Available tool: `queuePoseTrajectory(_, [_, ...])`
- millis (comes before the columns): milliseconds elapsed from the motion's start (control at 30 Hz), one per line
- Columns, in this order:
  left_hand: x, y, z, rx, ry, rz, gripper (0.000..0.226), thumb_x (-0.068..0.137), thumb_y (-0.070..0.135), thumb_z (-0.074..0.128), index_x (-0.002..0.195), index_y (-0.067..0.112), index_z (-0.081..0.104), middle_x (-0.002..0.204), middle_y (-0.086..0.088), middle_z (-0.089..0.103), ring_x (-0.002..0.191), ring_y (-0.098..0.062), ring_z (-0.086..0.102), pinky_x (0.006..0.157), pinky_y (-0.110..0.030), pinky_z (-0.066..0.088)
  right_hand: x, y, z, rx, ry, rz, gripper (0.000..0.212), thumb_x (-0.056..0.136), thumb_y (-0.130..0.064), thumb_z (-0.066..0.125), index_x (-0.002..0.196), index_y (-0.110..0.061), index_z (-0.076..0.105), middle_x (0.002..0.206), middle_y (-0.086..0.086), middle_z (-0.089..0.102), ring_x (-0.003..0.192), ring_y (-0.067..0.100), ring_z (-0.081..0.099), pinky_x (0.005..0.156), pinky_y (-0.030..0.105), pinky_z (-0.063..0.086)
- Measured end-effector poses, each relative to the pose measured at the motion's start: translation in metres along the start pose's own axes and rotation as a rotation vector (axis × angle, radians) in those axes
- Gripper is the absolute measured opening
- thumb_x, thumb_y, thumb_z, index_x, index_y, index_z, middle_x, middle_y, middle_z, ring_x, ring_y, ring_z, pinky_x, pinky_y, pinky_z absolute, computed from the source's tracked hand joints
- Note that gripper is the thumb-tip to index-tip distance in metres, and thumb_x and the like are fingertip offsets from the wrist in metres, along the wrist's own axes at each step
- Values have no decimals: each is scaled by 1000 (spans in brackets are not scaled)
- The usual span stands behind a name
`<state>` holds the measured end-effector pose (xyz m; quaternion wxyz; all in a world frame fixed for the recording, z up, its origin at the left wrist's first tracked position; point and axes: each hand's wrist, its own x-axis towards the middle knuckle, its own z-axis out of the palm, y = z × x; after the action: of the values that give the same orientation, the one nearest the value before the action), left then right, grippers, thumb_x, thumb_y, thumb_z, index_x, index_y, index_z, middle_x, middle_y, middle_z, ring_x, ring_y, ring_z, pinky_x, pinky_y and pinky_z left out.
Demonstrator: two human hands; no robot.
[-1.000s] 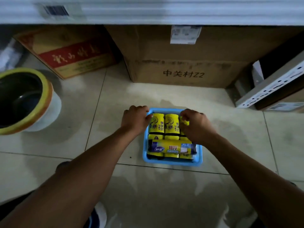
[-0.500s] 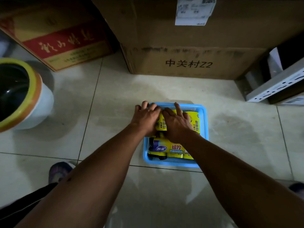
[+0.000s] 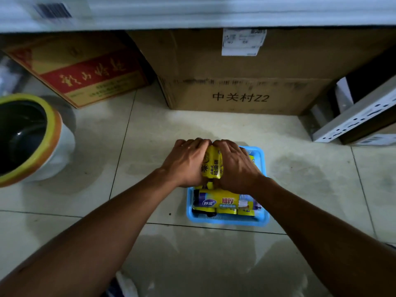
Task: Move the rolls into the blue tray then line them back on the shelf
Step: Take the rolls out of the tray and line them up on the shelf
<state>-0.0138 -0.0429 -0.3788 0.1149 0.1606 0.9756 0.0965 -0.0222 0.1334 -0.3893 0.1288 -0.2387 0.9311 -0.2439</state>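
Observation:
A blue tray [image 3: 263, 220] sits on the tiled floor in front of me. Inside it lie several yellow rolls, with one yellow and purple roll [image 3: 222, 202] lying crosswise at the near end. My left hand [image 3: 186, 163] and my right hand [image 3: 235, 165] come together over the tray's far half, gripping a bunch of yellow rolls [image 3: 212, 166] between them. The fingers of both hands curl over the far ends of those rolls. The white shelf edge [image 3: 192, 13] runs across the top of the view.
A large brown cardboard box [image 3: 240, 82] stands behind the tray, and a red and yellow box [image 3: 85, 71] is at the back left. A round pot with a yellow rim [image 3: 32, 138] is on the left. A white perforated rail [image 3: 355, 118] is at the right.
Both hands have closed round a bunch of yellow rolls at the tray's far half and raised them slightly. The camera has tilted up, bringing the shelf edge back into view.

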Motion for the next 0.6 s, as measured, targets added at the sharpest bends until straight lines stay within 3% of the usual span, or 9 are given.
queuePoseTrajectory(100, [-4, 15, -39, -77, 5, 36, 102, 56, 65, 76, 137, 20, 35, 129, -3, 54, 112, -25, 55, 98, -40, 43, -9, -11, -41, 46, 31, -35, 102, 51, -68, 68, 134, -16, 41, 128, 3, 56, 118, 25, 52, 97, 38, 43])
queuePoseTrajectory(233, [-10, 37, -97, -184, 19, 105, 115, 54, 61, 82, 146, 23, 26, 142, 2, 44, 126, -19, 47, 104, -35, 41, -25, -25, -113, 34, 65, -97, 102, 50, -54, 83, 137, -22, 40, 129, -3, 55, 116, 16, 54, 95, 26, 44])
queuePoseTrajectory(333, [-21, 56, -148, -270, 151, 152, 105, 58, 49, 85, 145, 24, 32, 138, 5, 48, 124, -13, 47, 103, -28, 40, -33, -44, -178, -10, 112, -183, 96, 47, -47, 85, 133, -27, 46, 121, -11, 59, 109, 7, 57, 91, 15, 41])
queuePoseTrajectory(500, [-33, 72, -249, -340, 347, 233, 101, 58, 40, 88, 144, 19, 40, 138, 3, 51, 125, -9, 48, 105, -20, 37, -41, -83, -270, 36, 252, -311, 90, 52, -45, 88, 131, -28, 48, 116, -22, 57, 106, -9, 54, 90, 8, 40])
queuePoseTrajectory(600, [-6, 60, -300, -440, 390, 168, 95, 61, 24, 91, 143, 14, 44, 139, 0, 49, 124, -8, 49, 102, -15, 37, -9, -96, -301, 158, 349, -308, 85, 61, -38, 87, 135, -21, 48, 128, -10, 57, 115, 0, 55, 94, 20, 47])
